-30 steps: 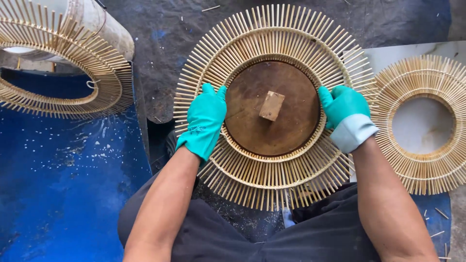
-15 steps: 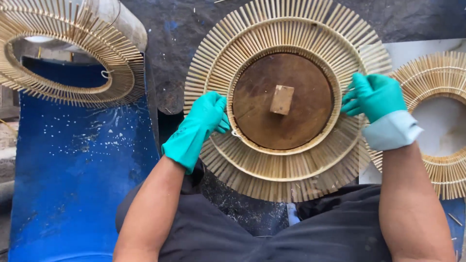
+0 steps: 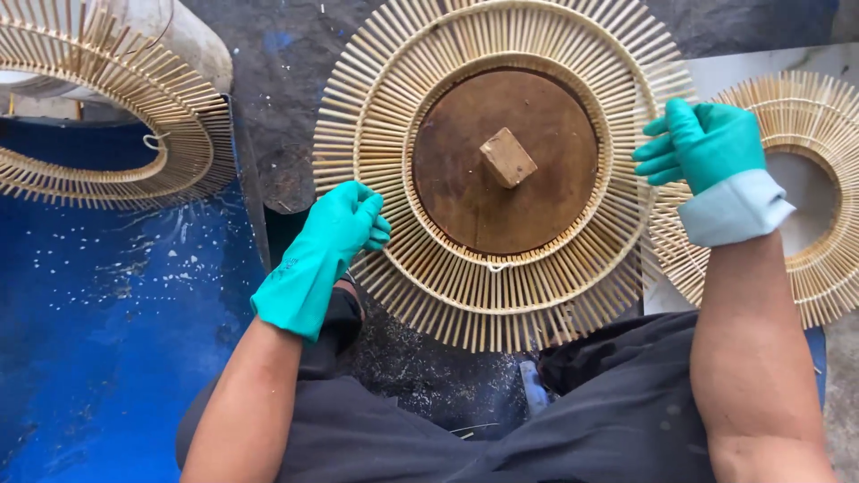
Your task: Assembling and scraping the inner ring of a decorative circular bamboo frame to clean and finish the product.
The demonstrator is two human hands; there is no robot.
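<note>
— Bamboo, all of it: a round sunburst frame [image 3: 501, 170] of thin sticks fanning out between pale rings, held flat over the person's lap, with a brown wooden disc [image 3: 506, 161] in its centre and a small wood block [image 3: 507, 157] on top.

— Who has hold of it?

— Both hands, in teal gloves. The left hand [image 3: 335, 237] is closed on the lower left rim, fingers curled round the stick ends. The right hand [image 3: 702, 143] grips the right edge, fingers wrapped narrow.

— Heavy?

— Light, I'd judge, and stiff at the rings, but the stick tips look brittle. Better held by the rings on opposite sides, as now.

— And around it?

— A similar frame [image 3: 805, 206] just to the right, another [image 3: 98, 134] at upper left above a blue sheet [image 3: 107, 340].
</note>
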